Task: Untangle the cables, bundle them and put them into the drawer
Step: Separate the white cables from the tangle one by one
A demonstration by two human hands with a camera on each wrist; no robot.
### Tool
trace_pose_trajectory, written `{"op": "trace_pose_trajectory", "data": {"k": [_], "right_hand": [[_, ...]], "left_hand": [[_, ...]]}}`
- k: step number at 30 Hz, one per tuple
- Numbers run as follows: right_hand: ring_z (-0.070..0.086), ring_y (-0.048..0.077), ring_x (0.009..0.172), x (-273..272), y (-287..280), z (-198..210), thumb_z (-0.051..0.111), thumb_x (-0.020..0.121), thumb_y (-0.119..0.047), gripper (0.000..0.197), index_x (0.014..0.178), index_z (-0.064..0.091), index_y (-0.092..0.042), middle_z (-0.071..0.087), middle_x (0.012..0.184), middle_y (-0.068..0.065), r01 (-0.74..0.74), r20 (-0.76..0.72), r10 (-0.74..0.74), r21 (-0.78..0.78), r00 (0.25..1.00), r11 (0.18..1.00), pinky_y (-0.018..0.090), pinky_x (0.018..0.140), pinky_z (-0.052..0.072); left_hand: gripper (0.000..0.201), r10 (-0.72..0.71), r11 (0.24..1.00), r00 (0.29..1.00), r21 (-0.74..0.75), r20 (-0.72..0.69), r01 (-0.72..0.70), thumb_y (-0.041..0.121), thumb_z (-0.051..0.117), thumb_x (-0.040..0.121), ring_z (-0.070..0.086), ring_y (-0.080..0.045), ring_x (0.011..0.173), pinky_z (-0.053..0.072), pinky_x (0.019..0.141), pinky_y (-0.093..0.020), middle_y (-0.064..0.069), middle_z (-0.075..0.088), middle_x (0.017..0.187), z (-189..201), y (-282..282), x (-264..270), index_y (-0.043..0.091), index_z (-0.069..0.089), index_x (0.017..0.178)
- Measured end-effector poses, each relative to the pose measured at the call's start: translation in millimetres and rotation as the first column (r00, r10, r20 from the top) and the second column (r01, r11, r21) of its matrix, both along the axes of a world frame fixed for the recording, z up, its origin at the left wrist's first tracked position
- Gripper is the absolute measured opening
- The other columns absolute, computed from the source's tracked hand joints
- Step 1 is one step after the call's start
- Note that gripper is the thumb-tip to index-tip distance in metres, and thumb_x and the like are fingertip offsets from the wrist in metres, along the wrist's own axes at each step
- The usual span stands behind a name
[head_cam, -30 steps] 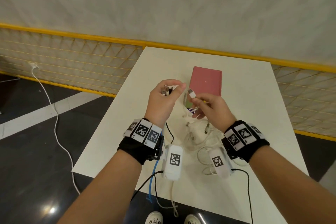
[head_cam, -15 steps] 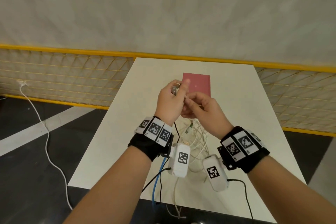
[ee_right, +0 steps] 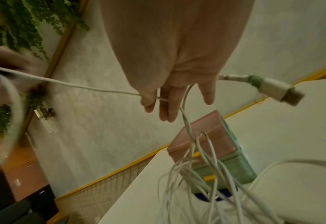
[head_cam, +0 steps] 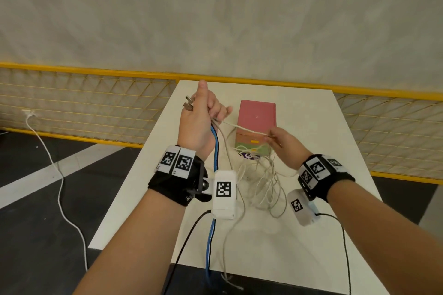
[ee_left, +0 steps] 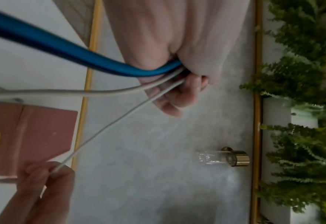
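My left hand (head_cam: 203, 112) is raised above the table's left side and grips several cables: a blue cable (head_cam: 216, 148) (ee_left: 66, 51), a grey one (ee_left: 100, 91) and a thin white cable (head_cam: 242, 127) (ee_left: 108, 128), with metal plugs (head_cam: 188, 102) sticking out of the fist. My right hand (head_cam: 278, 141) (ee_right: 158, 100) pinches the thin white cable (ee_right: 93, 87), stretched taut between the hands. A white USB plug (ee_right: 273, 89) juts from its far side. A tangle of white cables (head_cam: 261, 182) (ee_right: 196, 174) hangs below onto the table. The small drawer box (head_cam: 257, 124) has a pink top, with orange and green drawers.
The white table (head_cam: 311, 235) stands against a yellow wire fence (head_cam: 84, 103) and a pale wall. Cables trail over the table's near edge. A white cord (head_cam: 60, 182) runs across the dark floor on the left. Green plants (ee_left: 300, 106) show in the wrist views.
The hands were together near the box; now they have drawn apart. The left hand rose up and left with its cables, the right slid right along the white cable, pulling it taut.
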State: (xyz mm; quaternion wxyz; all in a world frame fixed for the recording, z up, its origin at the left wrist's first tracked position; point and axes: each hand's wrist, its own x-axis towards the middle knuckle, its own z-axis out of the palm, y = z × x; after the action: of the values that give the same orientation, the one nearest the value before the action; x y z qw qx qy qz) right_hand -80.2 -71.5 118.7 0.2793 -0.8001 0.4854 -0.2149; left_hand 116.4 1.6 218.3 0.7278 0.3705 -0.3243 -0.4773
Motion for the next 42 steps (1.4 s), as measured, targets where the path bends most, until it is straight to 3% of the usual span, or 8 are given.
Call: {"op": "trace_pose_trajectory", "data": {"k": [3,7,11,15,22,34,37,42], "right_hand": [[0.059,0.030,0.080,-10,-19,-3,0.045,0.098,-0.017,0.022,0.093,0.057,0.001,0.064,0.091,0.016,0.118,-0.116,-0.108,0.080,0.987,0.990,0.034,0.070,0.042],[0.064,0.019,0.051,-12,-14,21,0.044,0.099,-0.017,0.023,0.085,0.060,-0.008,0.061,0.078,0.009,0.140,0.138,-0.179,0.253,0.974,0.957,0.024,0.044,0.049],[0.062,0.018,0.047,4,3,56,0.055,0.094,-0.021,0.019,0.089,0.069,-0.010,0.063,0.071,0.018,0.045,0.318,-0.099,0.173,0.943,0.984,0.024,0.042,0.051],[0.068,0.024,0.060,21,23,77,0.053,0.094,-0.016,0.016,0.083,0.064,-0.016,0.068,0.070,0.017,-0.085,0.298,0.083,-0.007,0.951,0.996,0.029,0.058,0.057],[0.067,0.025,0.080,-6,10,20,0.043,0.099,-0.017,0.022,0.088,0.054,-0.002,0.066,0.087,0.018,-0.004,0.098,-0.005,0.093,0.995,0.996,0.047,0.079,0.054],[0.054,0.021,0.099,-17,1,16,0.059,0.084,0.006,0.057,0.136,0.045,-0.013,0.034,0.141,0.013,-0.016,-0.022,0.017,0.044,1.000,0.999,0.006,0.078,0.044],[0.053,0.006,0.076,-5,7,19,0.070,0.080,-0.035,0.037,0.115,0.058,-0.039,0.036,0.127,-0.004,0.028,-0.046,-0.033,-0.112,0.998,0.993,0.034,0.086,0.045],[0.048,0.009,0.063,24,20,-5,0.065,0.086,-0.020,0.012,0.087,0.056,-0.013,0.048,0.086,-0.002,-0.049,-0.033,0.046,-0.091,0.998,0.995,0.034,0.069,0.048]], "left_hand": [[0.049,0.003,0.999,1.000,0.045,0.029,-0.004,0.038,0.043,0.102,0.015,-0.008,0.039,0.015,0.038,-0.021,0.008,0.021,0.047,6,7,3,0.020,0.028,0.058],[0.048,0.028,0.989,0.972,0.132,0.235,-0.061,0.031,0.061,0.094,0.017,-0.008,0.037,0.014,0.039,-0.019,0.010,0.024,0.046,5,7,8,0.024,0.034,0.055],[0.007,-0.074,0.984,0.760,0.172,0.646,-0.051,0.031,0.070,0.087,0.048,0.002,0.052,0.036,0.051,-0.016,0.017,0.057,0.062,-5,5,-4,0.025,0.068,0.090],[0.032,-0.254,0.960,0.578,0.277,0.776,0.050,0.035,0.058,0.095,0.047,0.004,0.040,0.034,0.049,-0.015,0.005,0.057,0.056,-15,5,-23,0.004,0.067,0.099],[0.030,-0.023,0.997,0.784,0.070,0.620,-0.026,0.023,0.059,0.096,0.036,-0.005,0.038,0.031,0.044,-0.013,0.009,0.043,0.042,5,8,-22,0.014,0.055,0.068],[0.026,0.123,0.992,0.860,-0.029,0.496,-0.125,0.027,0.053,0.099,0.035,-0.006,0.038,0.029,0.041,-0.019,0.011,0.049,0.050,9,7,-12,0.012,0.060,0.078],[0.027,0.045,0.998,0.839,0.005,0.542,-0.057,0.027,0.052,0.099,0.033,-0.005,0.038,0.030,0.042,-0.014,0.013,0.049,0.045,9,6,-14,0.006,0.063,0.086],[0.025,-0.044,0.997,0.838,-0.023,0.544,0.067,0.028,0.051,0.099,0.033,-0.007,0.040,0.030,0.044,-0.016,0.010,0.046,0.047,18,11,-18,0.011,0.064,0.085]]}}
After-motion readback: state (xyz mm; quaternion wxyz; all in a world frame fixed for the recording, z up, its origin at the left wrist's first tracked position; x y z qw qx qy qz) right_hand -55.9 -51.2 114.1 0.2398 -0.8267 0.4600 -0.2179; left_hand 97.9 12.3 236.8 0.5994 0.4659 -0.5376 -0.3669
